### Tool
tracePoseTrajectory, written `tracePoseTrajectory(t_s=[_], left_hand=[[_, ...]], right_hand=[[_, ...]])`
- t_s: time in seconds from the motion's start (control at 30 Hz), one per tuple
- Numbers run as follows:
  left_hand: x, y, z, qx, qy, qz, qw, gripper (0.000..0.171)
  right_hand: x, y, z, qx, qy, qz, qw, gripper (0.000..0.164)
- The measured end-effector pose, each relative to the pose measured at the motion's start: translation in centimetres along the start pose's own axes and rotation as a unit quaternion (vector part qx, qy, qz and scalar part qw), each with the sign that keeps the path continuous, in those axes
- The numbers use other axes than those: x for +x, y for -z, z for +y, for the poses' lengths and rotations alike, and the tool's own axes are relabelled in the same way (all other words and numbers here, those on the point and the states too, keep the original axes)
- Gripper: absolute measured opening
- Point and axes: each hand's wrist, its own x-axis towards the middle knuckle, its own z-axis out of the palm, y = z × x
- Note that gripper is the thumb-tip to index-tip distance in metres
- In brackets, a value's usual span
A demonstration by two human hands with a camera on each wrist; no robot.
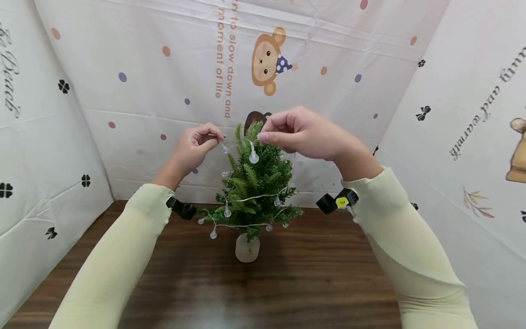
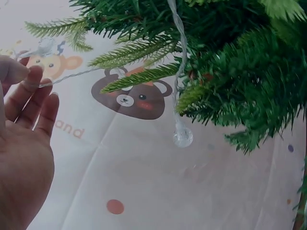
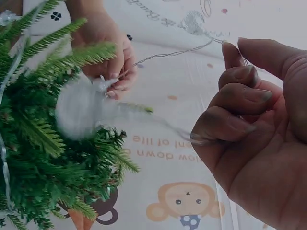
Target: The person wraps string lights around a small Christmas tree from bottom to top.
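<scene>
A small artificial Christmas tree [image 1: 263, 178] stands upright on a pale round base [image 1: 247, 249]. A clear string of lights [image 1: 255, 198] with round bulbs loops around its branches. Left of the treetop, my left hand [image 1: 193, 148] pinches the light string, and a bulb [image 1: 225, 148] hangs just below its fingers. My right hand [image 1: 306, 135] is at the top right of the tree. Its thumb and forefinger pinch the wire, as the right wrist view shows, and a blurred bulb [image 3: 79, 110] dangles from under its curled fingers. Between both hands runs a stretch of wire [image 3: 172, 55].
The tree stands on a dark wooden table [image 1: 205, 283]. White printed cloth [image 1: 144, 91] with dots and cartoon animals rises behind it, and similar cloth walls the left and right sides. Each wrist carries a small black camera [image 1: 181, 209].
</scene>
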Motion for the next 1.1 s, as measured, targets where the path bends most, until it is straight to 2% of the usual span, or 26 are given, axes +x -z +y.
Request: tracePoseTrajectory(t_s=[0.23, 0.43, 0.53, 0.67, 0.87, 1.0, 1.1], left_hand=[[-0.5, -0.5, 0.8, 0.028, -0.024, -0.072, 0.9967, 0.016], [-0.8, -0.9, 1.5, 0.051, -0.055, -0.112, 0.9909, 0.016], [-0.9, -1.0, 1.9, 0.092, -0.079, -0.130, 0.9840, 0.020], [-0.8, -1.0, 2.3, 0.180, -0.127, -0.150, 0.9639, 0.025], [-1.0, -1.0, 3.1, 0.292, -0.208, -0.159, 0.9201, 0.026], [-1.4, -1.9, 4.3, 0.331, -0.271, -0.133, 0.8942, 0.030], [-1.7, -3.5, 6.1, 0.331, -0.317, -0.103, 0.8830, 0.028]], right_hand=[[-2.0, -1.3, 0.6, -0.049, 0.016, -0.028, 0.998, 0.015], [-4.7, -2.0, 2.2, -0.035, 0.013, -0.052, 0.998, 0.012], [-6.0, -2.0, 3.2, -0.025, 0.009, -0.065, 0.998, 0.012], [-7.2, -1.7, 4.4, -0.037, -0.009, -0.076, 0.996, 0.013], [-7.4, -1.0, 5.7, -0.104, -0.045, -0.063, 0.992, 0.013], [-7.2, -0.5, 6.4, -0.145, -0.064, -0.034, 0.987, 0.018], [-7.0, -0.1, 6.7, -0.155, -0.072, -0.017, 0.985, 0.021]])
